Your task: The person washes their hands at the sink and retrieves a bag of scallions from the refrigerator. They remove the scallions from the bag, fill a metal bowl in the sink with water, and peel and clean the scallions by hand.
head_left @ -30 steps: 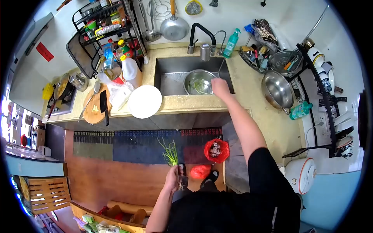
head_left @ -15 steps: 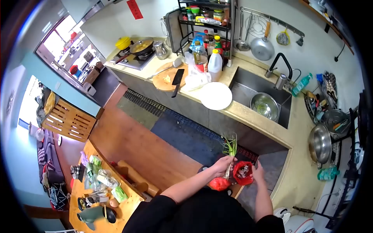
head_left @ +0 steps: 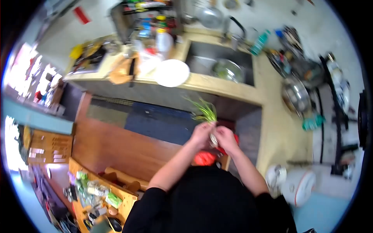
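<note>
A bunch of green onions [head_left: 205, 110] is in my left hand [head_left: 202, 134], the leaves fanning up and away from me, the white root ends pointing down. My right hand [head_left: 225, 139] meets the bunch from the other side, its fingers pinched at the white stems; motion blur softens the fingertips. A red plastic bag [head_left: 236, 139] shows partly from behind my right hand, its contents hidden. Below my hands lies another red bag [head_left: 205, 158], close to my body.
Ahead runs a counter with a sink [head_left: 200, 58] holding a metal bowl [head_left: 228, 71]. A white plate [head_left: 172, 73] sits at the counter edge, beside a cutting board [head_left: 119, 73] with a black knife [head_left: 132, 70]. A wooden table [head_left: 126, 206] with groceries stands at lower left.
My right hand has left the red bag's rim and come over to the green onions. Both hands have come together. The camera view has turned and shifted to the right.
</note>
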`<act>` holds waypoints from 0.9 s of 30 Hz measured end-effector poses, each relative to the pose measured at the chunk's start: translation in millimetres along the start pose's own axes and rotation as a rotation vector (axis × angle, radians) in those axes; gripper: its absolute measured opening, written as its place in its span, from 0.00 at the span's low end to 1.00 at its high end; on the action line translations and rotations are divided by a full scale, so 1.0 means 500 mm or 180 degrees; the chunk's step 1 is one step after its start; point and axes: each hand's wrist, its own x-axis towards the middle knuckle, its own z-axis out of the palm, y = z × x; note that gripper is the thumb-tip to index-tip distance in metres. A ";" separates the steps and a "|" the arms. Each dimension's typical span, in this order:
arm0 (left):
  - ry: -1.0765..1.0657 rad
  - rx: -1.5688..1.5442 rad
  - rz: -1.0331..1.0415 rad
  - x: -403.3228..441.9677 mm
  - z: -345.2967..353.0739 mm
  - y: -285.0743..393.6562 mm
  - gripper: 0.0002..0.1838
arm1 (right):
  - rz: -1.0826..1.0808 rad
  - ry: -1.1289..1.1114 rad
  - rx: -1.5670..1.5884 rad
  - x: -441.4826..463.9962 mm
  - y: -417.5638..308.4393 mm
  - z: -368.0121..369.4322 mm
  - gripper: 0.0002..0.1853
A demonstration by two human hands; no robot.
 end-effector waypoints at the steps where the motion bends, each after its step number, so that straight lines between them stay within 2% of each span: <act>1: -0.0047 0.0038 -0.0070 0.005 -0.003 -0.004 0.09 | 0.0182 0.0022 0.0301 -0.006 -0.009 -0.007 0.09; 5: -0.0044 0.0099 -0.0254 -0.005 0.014 0.016 0.07 | 0.0606 -0.0204 0.1425 -0.007 -0.022 -0.043 0.06; 14: 0.0063 0.0539 -0.0099 0.001 0.037 -0.007 0.08 | 0.0678 -0.0465 0.1036 -0.024 -0.029 -0.074 0.05; 17: 0.0160 0.0590 -0.0029 0.011 0.022 -0.024 0.08 | 0.0258 0.0079 0.1514 -0.016 0.008 -0.062 0.04; 20: 0.0523 -0.0017 -0.0010 0.019 0.013 -0.049 0.08 | 0.0200 0.0566 0.1607 -0.028 0.012 -0.069 0.05; 22: 0.0889 -0.0320 0.0135 0.022 -0.005 -0.059 0.05 | 0.0067 0.1324 0.1938 -0.024 0.020 -0.073 0.06; 25: 0.1484 -0.0838 0.0092 0.048 -0.082 -0.060 0.02 | -0.0089 0.1435 0.2025 -0.029 0.024 -0.112 0.06; 27: 0.1893 -0.0999 0.0069 0.093 -0.204 -0.081 0.02 | -0.0102 0.1391 0.1771 -0.039 0.018 -0.132 0.06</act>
